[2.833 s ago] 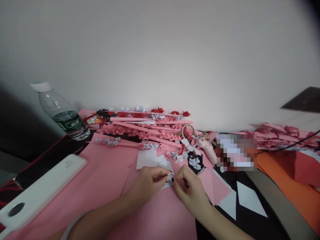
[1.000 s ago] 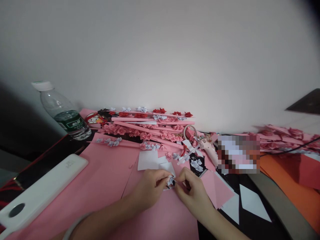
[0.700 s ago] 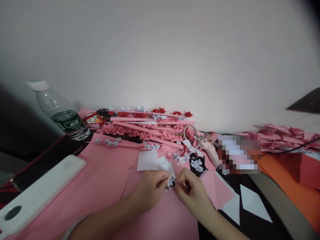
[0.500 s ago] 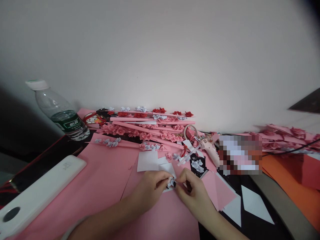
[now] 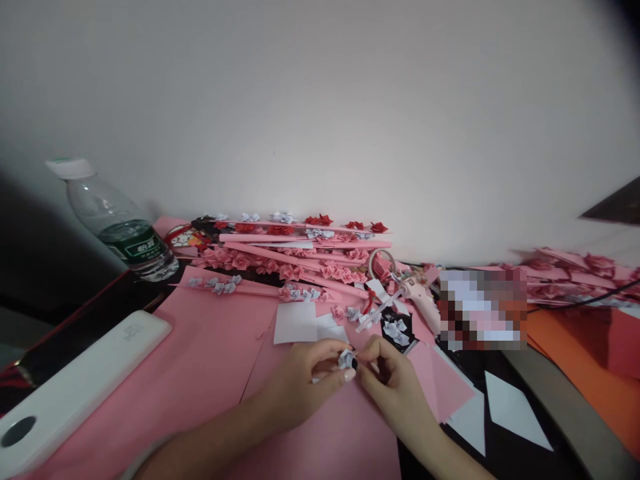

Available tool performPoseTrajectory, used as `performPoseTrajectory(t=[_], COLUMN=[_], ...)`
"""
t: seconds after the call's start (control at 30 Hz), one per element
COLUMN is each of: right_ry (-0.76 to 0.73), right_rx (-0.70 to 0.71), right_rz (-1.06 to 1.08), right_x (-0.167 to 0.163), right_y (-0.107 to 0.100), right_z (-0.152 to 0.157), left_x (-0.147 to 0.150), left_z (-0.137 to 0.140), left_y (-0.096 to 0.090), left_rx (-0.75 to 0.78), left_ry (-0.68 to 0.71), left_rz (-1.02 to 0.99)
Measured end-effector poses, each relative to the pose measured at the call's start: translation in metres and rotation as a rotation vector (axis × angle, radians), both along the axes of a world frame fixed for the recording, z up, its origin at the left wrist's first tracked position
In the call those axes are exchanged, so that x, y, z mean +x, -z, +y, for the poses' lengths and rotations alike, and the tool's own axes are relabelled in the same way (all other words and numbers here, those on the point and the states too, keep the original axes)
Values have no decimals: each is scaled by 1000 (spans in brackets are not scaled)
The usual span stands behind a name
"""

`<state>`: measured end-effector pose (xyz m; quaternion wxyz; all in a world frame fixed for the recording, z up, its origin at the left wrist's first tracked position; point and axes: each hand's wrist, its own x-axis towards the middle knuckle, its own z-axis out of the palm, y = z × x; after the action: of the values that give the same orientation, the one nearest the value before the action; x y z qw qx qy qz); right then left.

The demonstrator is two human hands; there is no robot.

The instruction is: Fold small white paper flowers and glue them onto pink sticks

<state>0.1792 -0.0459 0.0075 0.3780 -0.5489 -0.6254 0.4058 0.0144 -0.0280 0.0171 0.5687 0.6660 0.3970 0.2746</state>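
Here you are with both hands together, low over the pink sheets [image 5: 215, 347] near the front of the table [image 5: 430, 453], and the white paper flower [image 5: 346, 359] is caught right between them! Your left hand [image 5: 307, 380] has it between thumb and forefinger, the forefinger tucked behind the petals. Your right hand [image 5: 393, 377] comes in from the other side, thumb and forefinger nipped narrow on the flower's right edge, where a small dark spot shows. Just behind your knuckles, a white square [image 5: 296, 323] lies flat; pink squares [image 5: 447, 390] fan out to the right of your right hand, and a white diamond [image 5: 517, 410] sits beyond them on the dark tabletop. The glue gun [image 5: 420, 303] leans its nozzle leftward beside loose white flowers [image 5: 396, 330], a tape roll [image 5: 382, 265] behind it. Flowered pink stems [image 5: 290, 260] crowd the back edge, the bottle [image 5: 135, 243] stands at the far left corner, and a white device [image 5: 90, 393] runs along the left edge.
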Motion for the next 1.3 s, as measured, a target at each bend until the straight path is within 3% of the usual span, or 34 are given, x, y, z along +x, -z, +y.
performPoseTrajectory(t=[0.1, 0.4, 1.3], right_ry=[9, 1, 5], right_rx=[-12, -44, -78], right_rz=[14, 67, 80], right_x=[0, 0, 0], right_y=[1, 1, -2], right_z=[-1, -1, 2], left_x=[1, 0, 0], left_z=[0, 0, 2], left_y=[5, 8, 0], left_rx=[-91, -171, -119], left_ry=[9, -14, 9], left_rz=[-144, -181, -171])
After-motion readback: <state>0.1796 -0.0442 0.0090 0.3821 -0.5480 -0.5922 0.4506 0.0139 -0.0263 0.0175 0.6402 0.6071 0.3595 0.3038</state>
